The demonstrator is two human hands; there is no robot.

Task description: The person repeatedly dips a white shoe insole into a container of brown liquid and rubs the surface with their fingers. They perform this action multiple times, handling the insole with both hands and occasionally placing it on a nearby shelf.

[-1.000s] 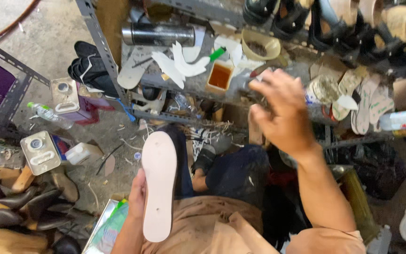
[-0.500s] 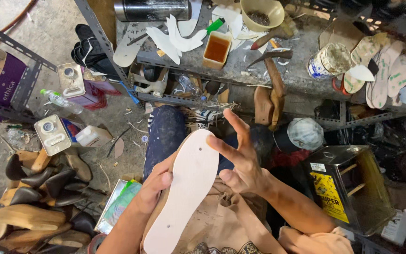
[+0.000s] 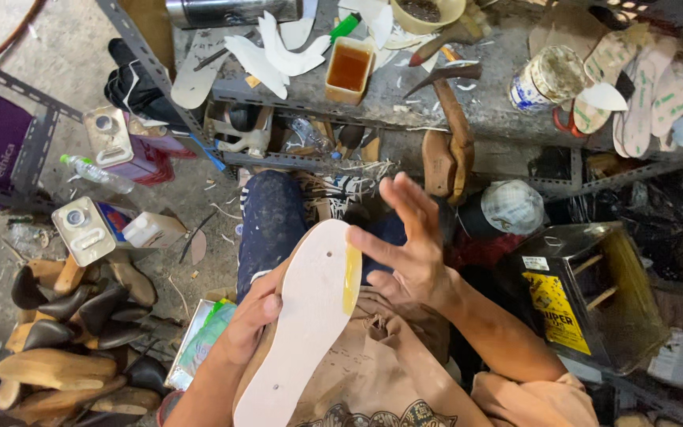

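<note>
Your left hand (image 3: 250, 316) grips the long pale shoe sole (image 3: 306, 316) by its edge, holding it slanted over your lap. Your right hand (image 3: 409, 253) is spread open, its thumb touching a streak of yellow glue (image 3: 351, 278) along the sole's right edge. On the workbench (image 3: 476, 103) above sit a tub of amber glue (image 3: 349, 69) and a hammer (image 3: 452, 103).

I see a pale, matt insole (image 3: 306, 316) that looks like smooth pressed board, with a glossy amber smear of glue along one edge. My left hand (image 3: 248, 316) grips it; my right hand (image 3: 409, 249) is beside that wet streak. The bench (image 3: 484, 87) is dull grey metal, scuffed and stained. The shoe lasts (image 3: 65, 348) look like smooth wood, some dark and shiny. The tub (image 3: 349, 69) is plastic.
</note>
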